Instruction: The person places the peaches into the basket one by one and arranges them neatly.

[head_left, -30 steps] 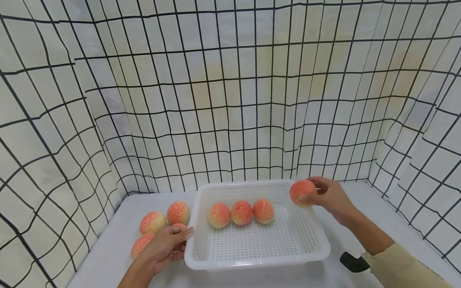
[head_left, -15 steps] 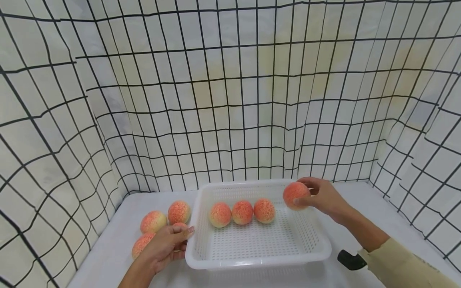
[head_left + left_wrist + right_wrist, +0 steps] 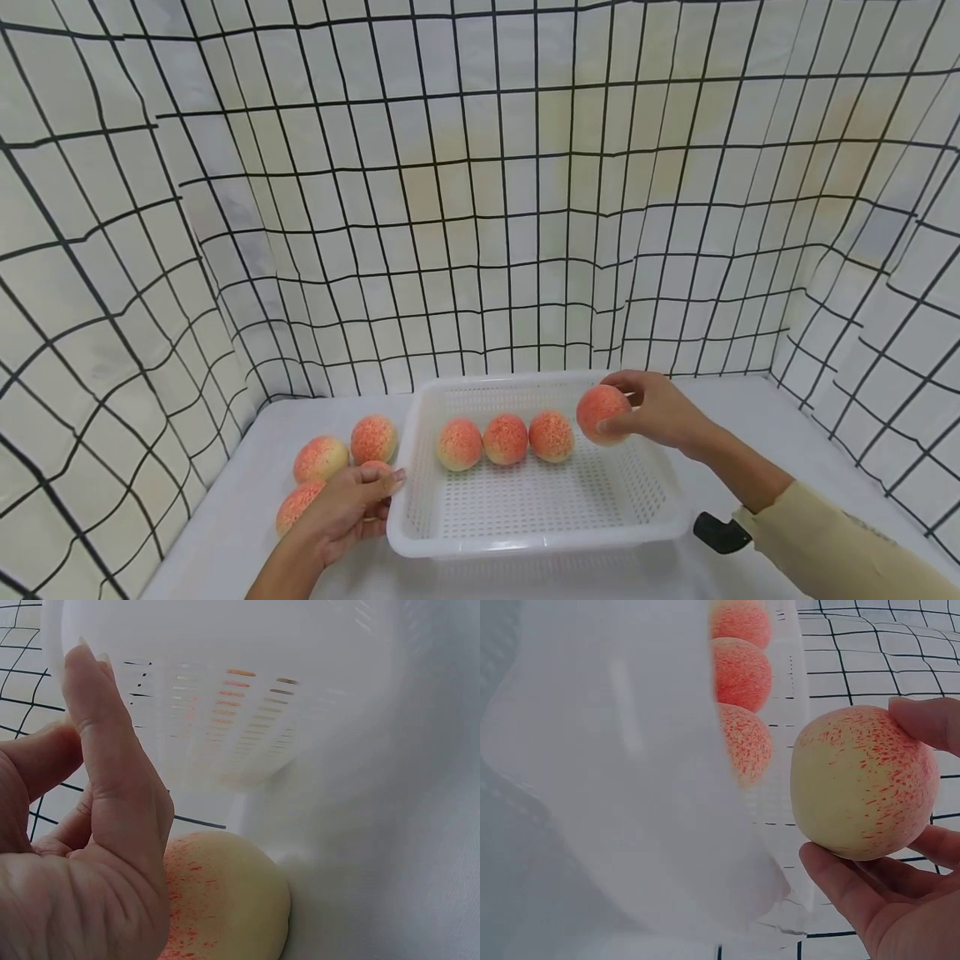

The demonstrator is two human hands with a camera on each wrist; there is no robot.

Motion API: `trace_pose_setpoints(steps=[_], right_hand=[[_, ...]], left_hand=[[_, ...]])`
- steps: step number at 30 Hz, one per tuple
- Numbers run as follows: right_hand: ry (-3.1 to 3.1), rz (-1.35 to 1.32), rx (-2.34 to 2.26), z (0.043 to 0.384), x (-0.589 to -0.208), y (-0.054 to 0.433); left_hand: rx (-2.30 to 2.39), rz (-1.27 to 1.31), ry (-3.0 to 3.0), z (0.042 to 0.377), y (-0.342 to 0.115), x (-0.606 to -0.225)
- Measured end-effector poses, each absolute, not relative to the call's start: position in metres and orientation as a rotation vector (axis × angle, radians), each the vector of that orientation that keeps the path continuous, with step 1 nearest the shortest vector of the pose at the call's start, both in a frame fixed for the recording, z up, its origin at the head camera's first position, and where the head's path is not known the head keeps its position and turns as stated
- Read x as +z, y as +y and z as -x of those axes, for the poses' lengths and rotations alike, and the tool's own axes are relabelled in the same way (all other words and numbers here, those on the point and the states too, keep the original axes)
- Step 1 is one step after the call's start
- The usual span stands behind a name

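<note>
One peach [image 3: 602, 414] is right of centre in the lower half of the frame, over the white perforated basket [image 3: 540, 546], pinched between the thumb and fingers of your right hand [image 3: 658, 410]. It should handle as light and fairly firm, its matte skin unlikely to slip; hold it round its widest part, without squeezing hard enough to dent it. Your left hand [image 3: 348, 510], lower left of centre, has fingertips at the basket's left rim; whether they pinch it, you cannot tell. Three lined-up peaches [image 3: 506, 439] lie just left of the held one, easily knocked. Loose peaches [image 3: 373, 438] crowd your left hand; black netting [image 3: 537, 156] fills the upper frame.
</note>
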State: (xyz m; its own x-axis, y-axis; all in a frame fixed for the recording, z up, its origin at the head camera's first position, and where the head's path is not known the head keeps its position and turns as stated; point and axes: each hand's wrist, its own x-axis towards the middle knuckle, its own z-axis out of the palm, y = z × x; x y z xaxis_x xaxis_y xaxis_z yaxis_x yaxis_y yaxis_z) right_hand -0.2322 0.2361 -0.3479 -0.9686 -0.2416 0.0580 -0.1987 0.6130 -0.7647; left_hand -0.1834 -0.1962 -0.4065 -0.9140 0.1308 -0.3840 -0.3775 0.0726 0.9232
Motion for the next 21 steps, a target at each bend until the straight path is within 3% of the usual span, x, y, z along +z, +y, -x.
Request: trace_pose_setpoints(steps=[21], right_hand=[[2.747,0.367,-1.086,0.246,-0.346,0.228]], left_hand=[[1.900,0.200,1.978,0.185,-0.199,-0.409]])
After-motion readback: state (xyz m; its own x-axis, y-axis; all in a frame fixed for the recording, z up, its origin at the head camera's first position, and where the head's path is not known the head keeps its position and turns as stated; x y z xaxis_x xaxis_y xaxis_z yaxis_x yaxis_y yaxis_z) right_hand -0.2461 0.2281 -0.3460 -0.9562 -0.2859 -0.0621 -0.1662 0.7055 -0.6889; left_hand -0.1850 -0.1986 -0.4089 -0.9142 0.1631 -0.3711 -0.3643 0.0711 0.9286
